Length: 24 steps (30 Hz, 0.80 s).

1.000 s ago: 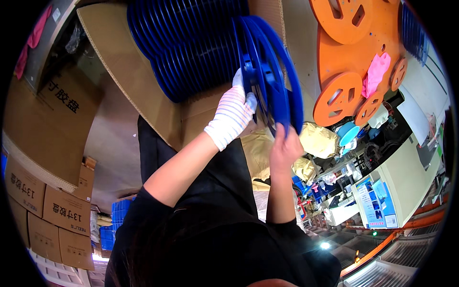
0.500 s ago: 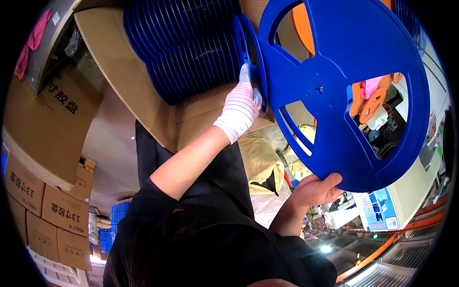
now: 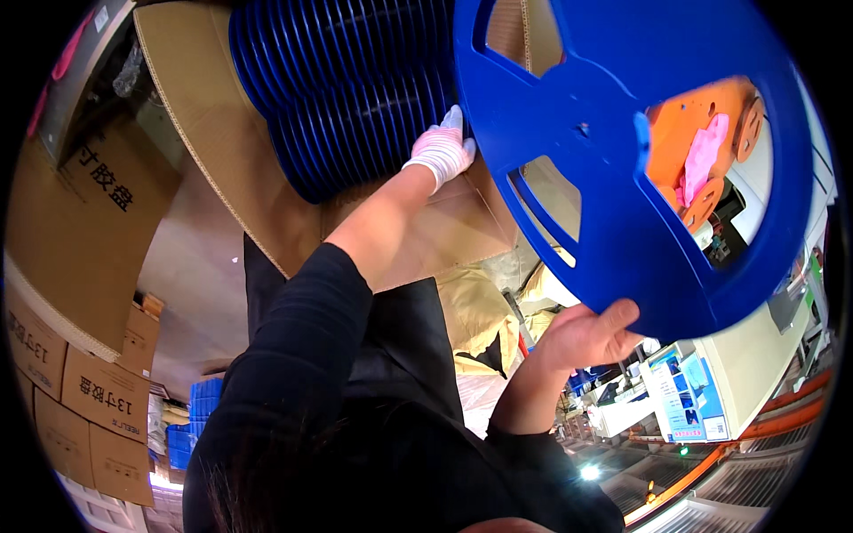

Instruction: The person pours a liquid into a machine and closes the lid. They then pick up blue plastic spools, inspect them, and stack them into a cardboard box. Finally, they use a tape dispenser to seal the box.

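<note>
A close-packed row of blue plastic reels [image 3: 346,107] stands on edge inside an open cardboard box [image 3: 200,115]. My left hand [image 3: 442,153], in a pale striped glove, is at the right end of that row, its fingers closed around the rim of the last reel; part of the grip is hidden. My bare right hand [image 3: 591,338] pinches the lower rim of a large blue reel flange [image 3: 613,186], thumb on the near side. This disc, with wide cut-outs and a small centre hole, is held up to the right of the box and covers part of it.
Through the disc's cut-out show orange reels [image 3: 702,204] and a pink cloth [image 3: 704,155]. Closed cardboard cartons [image 3: 107,391] are stacked at the left. Beige sacking [image 3: 475,311] lies beyond my lap. A light-coloured cabinet [image 3: 755,364] stands at the right.
My left hand has moved up and left, bringing its reel against the row in the box. The disc in my right hand has shifted slightly up and closer.
</note>
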Tool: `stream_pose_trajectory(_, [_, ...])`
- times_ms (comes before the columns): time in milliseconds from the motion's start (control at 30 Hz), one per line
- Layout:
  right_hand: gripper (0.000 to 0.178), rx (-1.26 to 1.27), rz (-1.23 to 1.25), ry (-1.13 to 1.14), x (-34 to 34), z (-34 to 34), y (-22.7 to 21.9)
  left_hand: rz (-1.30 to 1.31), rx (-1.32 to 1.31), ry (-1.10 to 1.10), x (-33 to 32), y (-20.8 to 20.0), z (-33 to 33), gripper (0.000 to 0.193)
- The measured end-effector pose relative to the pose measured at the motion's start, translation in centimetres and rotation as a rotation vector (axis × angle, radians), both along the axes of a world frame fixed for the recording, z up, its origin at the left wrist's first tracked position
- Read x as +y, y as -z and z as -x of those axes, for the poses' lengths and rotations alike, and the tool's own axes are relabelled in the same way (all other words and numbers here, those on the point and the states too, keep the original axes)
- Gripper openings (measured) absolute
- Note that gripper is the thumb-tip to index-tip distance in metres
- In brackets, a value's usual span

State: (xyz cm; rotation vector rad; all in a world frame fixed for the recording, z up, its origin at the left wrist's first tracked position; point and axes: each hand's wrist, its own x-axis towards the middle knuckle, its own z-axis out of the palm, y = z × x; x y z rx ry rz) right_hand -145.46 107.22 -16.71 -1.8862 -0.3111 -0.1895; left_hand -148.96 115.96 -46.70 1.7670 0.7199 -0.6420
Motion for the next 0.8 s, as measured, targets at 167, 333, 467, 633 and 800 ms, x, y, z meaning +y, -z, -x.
stream_pose_trajectory(167, [0.030,0.142,0.178,-0.092,1.9,0.4,2.9,-0.179,-0.017,0.244,2.2,-2.8,1.4,0.045])
stream_pose_trajectory(333, [0.026,0.196,0.404,-0.110,2.6,0.7,5.1,-0.176,0.162,0.296,1.7,-3.8,1.4,0.037])
stream_pose_trajectory(467, [0.022,0.174,0.529,-0.106,3.3,0.9,6.2,-0.161,0.261,0.290,1.4,-4.1,0.7,0.040])
stream_pose_trajectory(633, [0.020,0.144,0.562,-0.083,4.4,0.8,7.8,-0.180,0.288,0.321,1.0,-4.3,1.0,0.044])
stream_pose_trajectory(800, [0.024,0.109,0.697,-0.105,5.4,0.7,8.8,-0.205,0.271,0.314,0.4,-4.4,1.4,0.047])
